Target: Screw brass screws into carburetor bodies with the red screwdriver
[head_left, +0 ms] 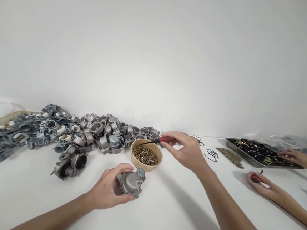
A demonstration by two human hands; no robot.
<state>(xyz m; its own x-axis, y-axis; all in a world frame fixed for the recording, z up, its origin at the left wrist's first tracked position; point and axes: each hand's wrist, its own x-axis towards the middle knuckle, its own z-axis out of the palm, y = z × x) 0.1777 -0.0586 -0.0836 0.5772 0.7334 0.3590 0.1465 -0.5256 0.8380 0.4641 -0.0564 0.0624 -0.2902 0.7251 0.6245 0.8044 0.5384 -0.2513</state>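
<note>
My left hand [108, 188] is closed around a grey metal carburetor part [131, 182] that rests on the white table [161, 207]. My right hand [185, 151] grips a red-handled screwdriver [158, 140], whose dark shaft points left over a tan paper bowl [146, 155]. The bowl holds several small brass screws. It stands just behind the part in my left hand.
A long heap of grey carburetor bodies [71, 133] lies along the wall at the left. Black rubber rings [211, 155] and a small pile of brass pieces [231, 156] lie to the right. Another person's hands [267, 187] work beside a metal tray [259, 152] of dark parts.
</note>
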